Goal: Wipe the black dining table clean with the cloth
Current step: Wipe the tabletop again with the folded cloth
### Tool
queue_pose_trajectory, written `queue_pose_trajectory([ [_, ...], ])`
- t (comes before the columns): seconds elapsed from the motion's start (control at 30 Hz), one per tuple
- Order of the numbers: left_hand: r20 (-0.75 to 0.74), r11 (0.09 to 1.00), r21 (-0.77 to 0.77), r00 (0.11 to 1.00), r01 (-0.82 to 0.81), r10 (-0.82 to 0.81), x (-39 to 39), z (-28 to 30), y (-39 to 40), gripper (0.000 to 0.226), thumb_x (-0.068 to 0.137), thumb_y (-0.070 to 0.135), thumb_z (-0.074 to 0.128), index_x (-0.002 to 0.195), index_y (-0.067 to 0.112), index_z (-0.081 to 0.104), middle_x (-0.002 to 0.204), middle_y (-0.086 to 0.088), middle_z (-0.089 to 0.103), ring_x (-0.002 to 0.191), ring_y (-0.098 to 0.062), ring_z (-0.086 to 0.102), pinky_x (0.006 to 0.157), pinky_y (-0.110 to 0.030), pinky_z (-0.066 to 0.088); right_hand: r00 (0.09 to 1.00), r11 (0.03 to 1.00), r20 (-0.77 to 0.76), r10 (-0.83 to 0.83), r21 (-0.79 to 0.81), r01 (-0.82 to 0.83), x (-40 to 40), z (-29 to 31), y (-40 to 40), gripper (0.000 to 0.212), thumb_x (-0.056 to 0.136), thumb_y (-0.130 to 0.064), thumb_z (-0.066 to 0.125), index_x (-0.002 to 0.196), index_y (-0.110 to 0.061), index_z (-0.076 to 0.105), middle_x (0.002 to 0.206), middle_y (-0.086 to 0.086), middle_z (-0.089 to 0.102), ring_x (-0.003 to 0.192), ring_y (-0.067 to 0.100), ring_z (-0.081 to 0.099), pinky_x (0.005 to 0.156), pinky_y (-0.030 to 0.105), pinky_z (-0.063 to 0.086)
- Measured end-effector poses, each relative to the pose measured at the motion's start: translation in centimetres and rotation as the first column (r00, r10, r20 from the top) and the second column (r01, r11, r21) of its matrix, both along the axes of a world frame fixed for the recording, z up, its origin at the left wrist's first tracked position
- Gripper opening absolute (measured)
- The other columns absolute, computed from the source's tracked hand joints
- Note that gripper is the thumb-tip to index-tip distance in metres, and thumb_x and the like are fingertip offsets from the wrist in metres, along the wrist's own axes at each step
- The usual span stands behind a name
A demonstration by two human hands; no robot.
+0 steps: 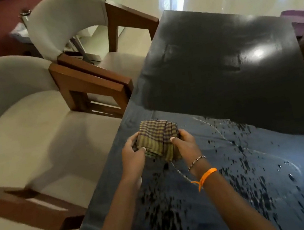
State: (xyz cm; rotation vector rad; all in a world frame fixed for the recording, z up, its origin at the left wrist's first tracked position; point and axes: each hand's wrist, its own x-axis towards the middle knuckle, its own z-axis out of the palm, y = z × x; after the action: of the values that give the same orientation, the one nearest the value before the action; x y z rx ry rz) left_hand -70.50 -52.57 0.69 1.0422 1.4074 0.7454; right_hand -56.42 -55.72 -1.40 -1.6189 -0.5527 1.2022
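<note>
The black dining table [226, 75] runs from the lower right up to the middle of the view. Its near half is wet, with droplets and streaks. A folded checked cloth [157, 139], yellow-green with dark stripes, sits bunched near the table's left edge. My left hand [133, 154] grips the cloth's left side. My right hand [184, 143] grips its right side, thumb on top. The right wrist wears a bead bracelet and an orange thread band.
Two cream armchairs with brown wooden arms stand along the table's left side, one near [23, 139] and one farther back [73, 26]. A purple tub [300, 18] sits past the table's far right corner. A pale glossy floor surrounds everything.
</note>
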Motion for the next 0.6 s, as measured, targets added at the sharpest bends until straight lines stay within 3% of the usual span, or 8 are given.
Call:
queue_pose_trajectory([
  [0.1, 0.016, 0.997, 0.058, 0.999, -0.052, 0.051, -0.1, 0.2, 4.1, 0.047, 0.087, -0.006, 0.046, 0.12, 0.026, 0.054, 0.106, 0.007, 0.061, 0.094, -0.005, 0.058, 0.059, -0.009, 0.048, 1.0, 1.0, 0.019, 0.011, 0.007, -0.011, -0.4, 0.8, 5.0, 0.023, 0.089, 0.004, 0.048, 0.109, -0.002, 0.059, 0.107, 0.014, 0.063, 0.098, 0.02, 0.057, 0.088, 0.035, 0.048],
  [0.2, 0.023, 0.994, 0.109, 1.0, 0.005, -0.008, -0.8, -0.1, 9.0, 0.047, 0.087, -0.003, 0.05, 0.127, 0.022, 0.052, 0.118, 0.0, 0.06, 0.105, -0.009, 0.057, 0.074, -0.015, 0.049, 0.999, 1.0, 0.049, -0.02, 0.023, 0.019, -0.4, 1.6, 10.4, 0.021, 0.088, 0.004, 0.05, 0.106, 0.003, 0.059, 0.101, 0.014, 0.061, 0.098, 0.024, 0.056, 0.084, 0.034, 0.048],
  [0.27, -0.044, 0.986, 0.092, 0.99, 0.136, -0.132, -1.3, -0.7, 12.0, 0.051, 0.089, 0.003, 0.051, 0.136, 0.021, 0.044, 0.129, 0.0, 0.055, 0.113, -0.008, 0.053, 0.084, -0.018, 0.045, 0.97, 0.996, 0.242, 0.014, -0.087, 0.007, -0.3, 1.3, 13.1, 0.027, 0.088, -0.006, 0.051, 0.113, -0.001, 0.058, 0.11, 0.016, 0.063, 0.108, 0.03, 0.057, 0.093, 0.041, 0.045],
  [0.33, -0.241, 0.961, 0.037, 0.935, 0.275, -0.259, -1.9, -2.2, 14.3, 0.057, 0.09, 0.009, 0.052, 0.143, 0.019, 0.033, 0.141, -0.003, 0.044, 0.125, -0.015, 0.044, 0.1, -0.027, 0.04, 0.789, 0.968, 0.592, 0.162, -0.252, -0.01, -0.8, 0.2, 14.8, 0.047, 0.088, -0.018, 0.051, 0.134, -0.01, 0.045, 0.134, 0.013, 0.052, 0.127, 0.031, 0.044, 0.105, 0.042, 0.034],
  [0.4, -0.445, 0.942, -0.005, 0.843, 0.336, -0.303, -2.3, -3.8, 15.2, 0.061, 0.091, 0.014, 0.053, 0.145, 0.017, 0.026, 0.147, -0.007, 0.035, 0.134, -0.022, 0.034, 0.109, -0.035, 0.028, 0.545, 0.951, 0.781, 0.305, -0.282, -0.127, -2.1, -1.0, 15.8, 0.062, 0.091, -0.027, 0.048, 0.146, -0.017, 0.024, 0.153, 0.006, 0.028, 0.142, 0.027, 0.022, 0.115, 0.048, 0.014],
  [0.5, -0.511, 0.951, -0.024, 0.814, 0.307, -0.276, -2.6, -5.6, 15.4, 0.059, 0.091, 0.012, 0.053, 0.144, 0.015, 0.028, 0.147, -0.01, 0.035, 0.135, -0.025, 0.033, 0.109, -0.035, 0.026, 0.226, 0.839, 0.832, 0.507, -0.417, -0.349, -4.3, -3.9, 17.2, 0.062, 0.095, -0.045, 0.034, 0.149, -0.033, 0.006, 0.16, -0.004, 0.002, 0.147, 0.025, -0.003, 0.115, 0.056, -0.004],
  [0.53, -0.514, 0.954, -0.013, 0.816, 0.299, -0.263, -2.6, -5.8, 15.2, 0.058, 0.091, 0.011, 0.052, 0.144, 0.014, 0.029, 0.146, -0.01, 0.036, 0.134, -0.024, 0.034, 0.109, -0.034, 0.028, 0.16, 0.817, 0.833, 0.53, -0.451, -0.359, -4.6, -4.6, 17.2, 0.06, 0.096, -0.049, 0.03, 0.148, -0.037, 0.004, 0.16, -0.004, -0.001, 0.147, 0.026, -0.005, 0.114, 0.057, -0.005],
  [0.6, -0.514, 0.951, 0.032, 0.821, 0.306, -0.247, -2.4, -6.5, 15.7, 0.055, 0.091, 0.008, 0.05, 0.143, 0.015, 0.032, 0.144, -0.007, 0.04, 0.133, -0.021, 0.036, 0.107, -0.033, 0.03, 0.134, 0.832, 0.85, 0.51, -0.448, -0.327, -4.6, -5.9, 18.3, 0.058, 0.095, -0.053, 0.026, 0.148, -0.039, 0.005, 0.16, -0.004, 0.001, 0.147, 0.027, -0.004, 0.115, 0.056, -0.004],
])
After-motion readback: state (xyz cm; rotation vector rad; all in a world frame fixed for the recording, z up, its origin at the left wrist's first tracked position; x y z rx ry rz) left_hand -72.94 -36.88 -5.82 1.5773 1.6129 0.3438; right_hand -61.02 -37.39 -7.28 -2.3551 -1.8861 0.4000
